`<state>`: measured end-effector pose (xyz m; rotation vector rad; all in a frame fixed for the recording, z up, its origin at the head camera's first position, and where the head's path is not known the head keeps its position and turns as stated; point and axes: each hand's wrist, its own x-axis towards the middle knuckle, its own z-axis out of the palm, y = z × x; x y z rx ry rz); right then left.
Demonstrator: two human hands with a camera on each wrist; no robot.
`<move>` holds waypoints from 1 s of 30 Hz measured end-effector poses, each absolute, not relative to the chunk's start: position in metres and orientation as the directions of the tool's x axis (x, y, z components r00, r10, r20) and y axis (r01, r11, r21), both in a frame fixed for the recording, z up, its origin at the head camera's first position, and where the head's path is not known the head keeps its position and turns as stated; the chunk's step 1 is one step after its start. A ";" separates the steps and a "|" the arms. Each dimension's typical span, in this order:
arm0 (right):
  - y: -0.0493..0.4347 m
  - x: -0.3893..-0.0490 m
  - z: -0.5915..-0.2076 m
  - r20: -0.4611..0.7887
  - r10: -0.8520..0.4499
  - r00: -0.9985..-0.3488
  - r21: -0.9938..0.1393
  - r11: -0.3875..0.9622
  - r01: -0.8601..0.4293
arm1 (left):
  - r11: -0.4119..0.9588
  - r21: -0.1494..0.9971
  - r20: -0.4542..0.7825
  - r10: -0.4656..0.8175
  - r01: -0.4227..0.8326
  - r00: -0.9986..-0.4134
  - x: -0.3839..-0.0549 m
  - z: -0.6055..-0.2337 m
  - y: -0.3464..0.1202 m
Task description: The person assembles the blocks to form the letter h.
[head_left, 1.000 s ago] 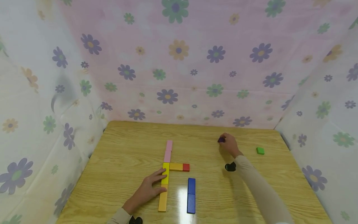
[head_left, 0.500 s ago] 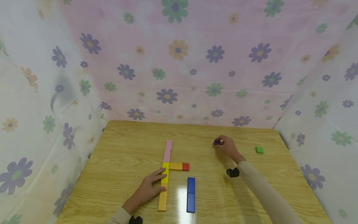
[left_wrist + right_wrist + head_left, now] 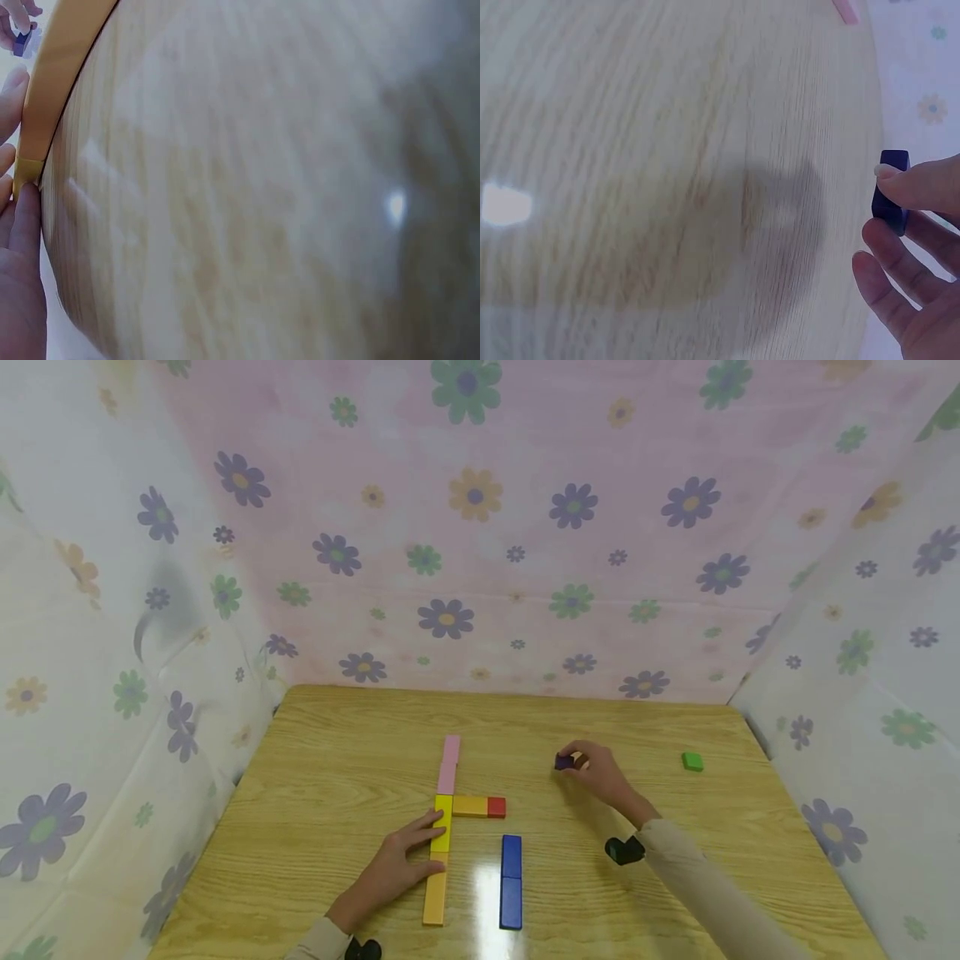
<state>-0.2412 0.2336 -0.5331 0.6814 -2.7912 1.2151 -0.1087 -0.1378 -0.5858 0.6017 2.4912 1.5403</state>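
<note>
In the head view my right hand (image 3: 603,777) pinches a small dark purple block (image 3: 564,762) between thumb and fingers, above the table's right half. The right wrist view shows the thumb pressed on one face of this purple block (image 3: 892,191). My left hand (image 3: 392,867) rests against a column of blocks, fingers on the yellow block (image 3: 444,814) and thumb on the light orange block (image 3: 435,902). Two pink blocks (image 3: 448,764) continue that column at its far end. From the yellow block's side an amber block (image 3: 471,807) runs right, ending at a red block (image 3: 497,807).
Two dark blue blocks (image 3: 512,882) lie end to end, right of the column and apart from it. A green block (image 3: 692,762) sits near the right edge of the wooden table (image 3: 337,760). Flower-printed cloth (image 3: 517,527) rises behind and at both sides.
My right hand has carried the purple block left and toward the near side, closer to the column. My left hand and the blocks lying on the table have stayed in place.
</note>
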 end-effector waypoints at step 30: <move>0.187 -0.198 -0.532 0.111 -0.519 -0.848 -0.742 0.524 -0.418 | 0.382 0.886 0.084 0.425 0.263 -0.901 -0.109 -0.584 -0.139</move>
